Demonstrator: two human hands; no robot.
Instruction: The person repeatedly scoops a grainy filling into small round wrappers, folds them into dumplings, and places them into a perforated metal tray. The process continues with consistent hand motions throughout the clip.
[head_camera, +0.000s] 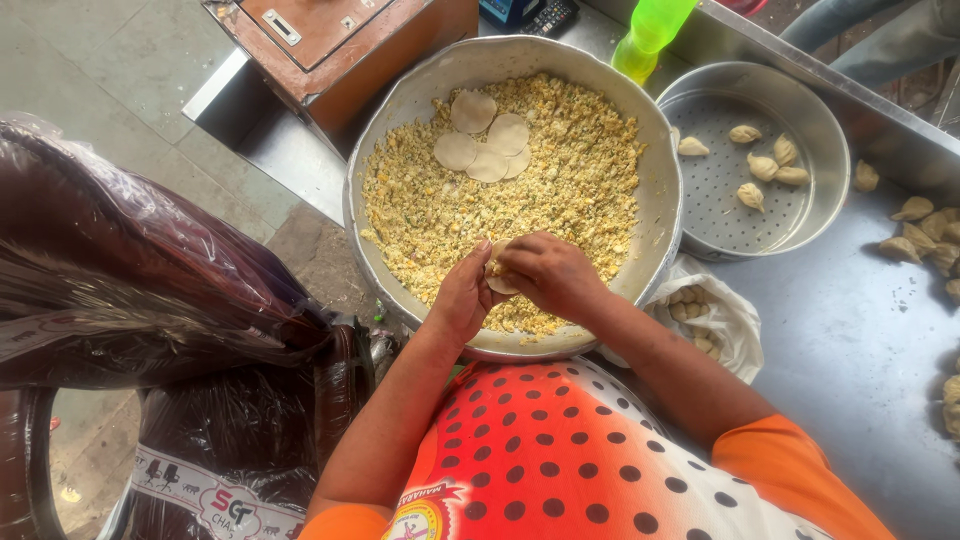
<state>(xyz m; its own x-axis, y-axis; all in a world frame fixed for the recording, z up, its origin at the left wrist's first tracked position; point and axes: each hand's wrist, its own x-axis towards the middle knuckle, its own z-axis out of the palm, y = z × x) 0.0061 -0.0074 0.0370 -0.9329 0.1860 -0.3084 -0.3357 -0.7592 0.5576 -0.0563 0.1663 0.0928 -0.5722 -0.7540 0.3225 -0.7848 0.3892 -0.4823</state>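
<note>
Left hand (462, 296) cups a dumpling wrapper (497, 276), fingers curled around it; right hand (547, 275) pinches its top edge shut, fingertips closed on the dough. Both are held over the near rim of a wide metal bowl (660, 215) of crumbly yellow filling (560, 180). Flat round wrappers (482, 138) lie on the filling's far side. Beyond to the right, a perforated steamer tray (700, 190) holds folded dumplings (764, 166).

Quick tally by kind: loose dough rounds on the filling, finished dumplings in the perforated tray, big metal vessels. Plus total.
Flat dough rounds lying on the filling: 4
Folded dumplings in the perforated tray: 6
Metal vessels, the big bowl and the perforated tray: 2
Total: 12
One more round sits between the left hand and right hand, not counted.
</note>
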